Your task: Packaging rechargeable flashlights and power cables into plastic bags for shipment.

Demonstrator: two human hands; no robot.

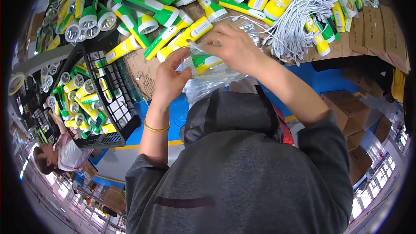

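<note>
A clear plastic bag (187, 66) with a green and yellow flashlight (206, 63) inside is between my hands at the table's near edge. My left hand (172, 77) grips the bag's left side, thumb and fingers closed on the film. Over the bag's mouth, my right hand (234, 48) has its fingers bent and drawn together; what they pinch is hidden. A thin white cable (248, 20) runs just beyond that hand toward a heap of white cables (291, 28). More clear bags (208, 87) lie in a stack below the held one.
Many green and yellow flashlights (186, 39) are piled across the cardboard-covered table (142, 74). At left stands a black crate (113, 141) full of flashlights. Brown boxes (375, 30) are at the right end, with cartons (346, 110) on the floor. Another person (71, 158) is at far left.
</note>
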